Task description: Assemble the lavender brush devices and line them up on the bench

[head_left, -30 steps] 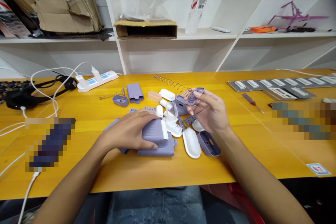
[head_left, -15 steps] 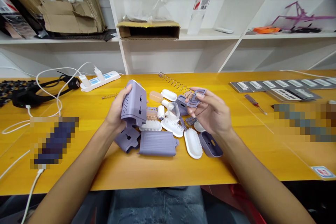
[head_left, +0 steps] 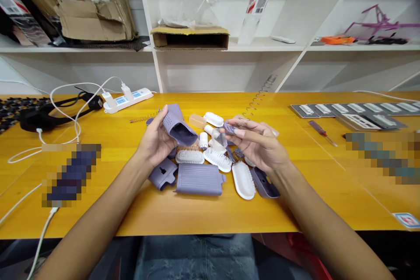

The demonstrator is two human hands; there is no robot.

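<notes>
My left hand (head_left: 152, 145) is wrapped round a hollow purple plastic housing (head_left: 173, 120), whose dark open end tilts toward the right. Between the fingertips of my right hand (head_left: 264, 144) is a small purple plastic plate (head_left: 229, 128), partly covered by the fingers. A long thin coil spring (head_left: 257, 99) rises up and to the right from behind that hand; its lower end is hidden. On the table below lie a ribbed purple panel (head_left: 199, 179), a purple shell (head_left: 162, 174), white bristled pads (head_left: 189, 156), a white oval tray (head_left: 243, 179) and a purple oval cup (head_left: 266, 182).
A power strip (head_left: 128, 99) with white cables and a black headset-like device (head_left: 33, 116) occupy the left. On the right are a screwdriver (head_left: 322, 133) and a long grey strip of white parts (head_left: 356, 109). White shelves (head_left: 203, 70) stand behind the table.
My left hand has turned the housing so its open end shows. The right hand has tilted the plate and moved it slightly left; the spring has swung from leaning left to leaning right.
</notes>
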